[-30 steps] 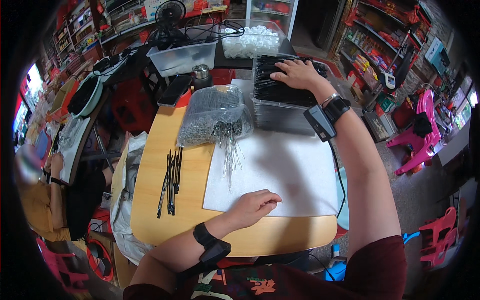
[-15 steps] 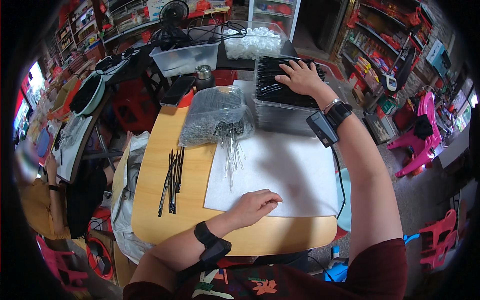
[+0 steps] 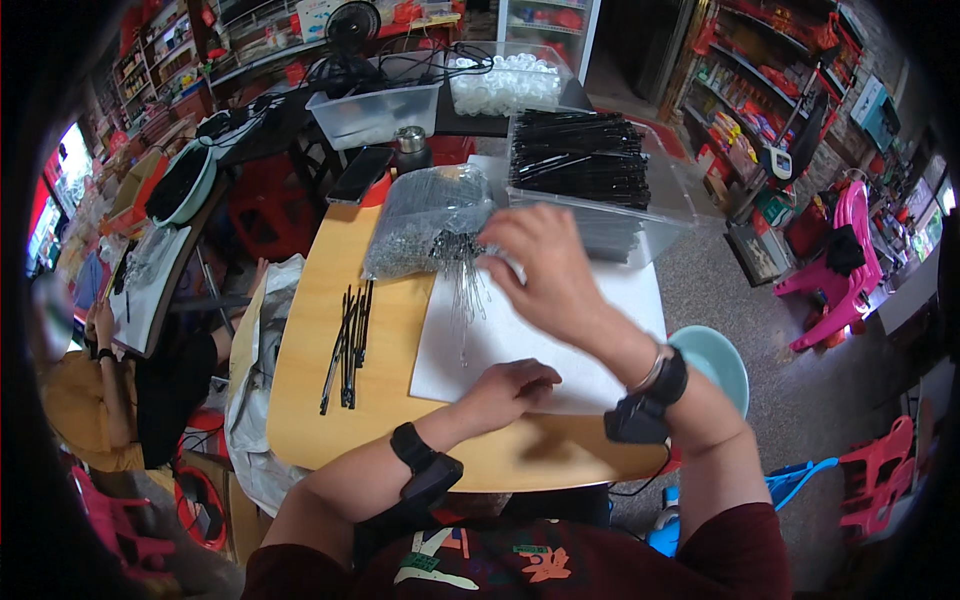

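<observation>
Fingers (image 3: pixel 512 230) bent and parted from the thumb, the right hand (image 3: pixel 555 270) hangs by the mouth of a clear bag (image 3: pixel 425 210), slightly blurred; we cannot tell whether its fingertips touch the wires (image 3: pixel 466 300) there. Below it, the left hand (image 3: pixel 498 393) lies low over the near part of a white sheet (image 3: pixel 440 345), its fingers loosely curled, and we cannot make out whether they pinch anything.

The wires spill out of the bag onto the sheet, their long axis running toward the person, looped ends nearest; they overlap too much for us to count. The right hand and forearm hide part of the sheet and part of the bin (image 3: pixel 610 240) behind.

On the table (image 3: pixel 390 395), left of the sheet, we count at least five loose black rods (image 3: pixel 350 345), bunched and pointing roughly toward the person. Many more lie crosswise in the bin, beyond our count. We see one bag, one sheet and, farther back, two tubs, one holding white pieces (image 3: pixel 508 85). At left, a co-worker (image 3: pixel 95 400) is partly lost in the dark rim.
</observation>
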Demonstrator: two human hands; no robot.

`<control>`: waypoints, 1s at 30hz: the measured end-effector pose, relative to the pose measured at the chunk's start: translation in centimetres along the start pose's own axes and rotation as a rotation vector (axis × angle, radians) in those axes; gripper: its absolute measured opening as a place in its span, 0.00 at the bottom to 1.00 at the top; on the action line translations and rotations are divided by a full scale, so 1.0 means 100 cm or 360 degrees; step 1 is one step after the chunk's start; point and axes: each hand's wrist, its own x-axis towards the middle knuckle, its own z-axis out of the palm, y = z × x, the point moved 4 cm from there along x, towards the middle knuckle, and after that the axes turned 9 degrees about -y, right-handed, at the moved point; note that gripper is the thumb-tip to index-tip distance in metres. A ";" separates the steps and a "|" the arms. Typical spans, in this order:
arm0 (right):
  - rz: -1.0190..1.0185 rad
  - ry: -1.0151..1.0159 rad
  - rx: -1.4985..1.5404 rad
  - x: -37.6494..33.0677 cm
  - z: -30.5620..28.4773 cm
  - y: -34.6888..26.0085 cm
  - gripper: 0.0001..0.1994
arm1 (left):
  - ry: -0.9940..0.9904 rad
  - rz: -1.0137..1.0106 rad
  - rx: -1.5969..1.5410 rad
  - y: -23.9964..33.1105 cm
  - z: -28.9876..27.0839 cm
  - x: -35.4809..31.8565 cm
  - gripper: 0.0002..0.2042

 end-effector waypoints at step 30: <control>0.1291 -0.0050 0.1451 -0.114 0.101 0.060 0.07 | -0.0821 -0.1349 -0.1687 0.044 0.073 -0.225 0.32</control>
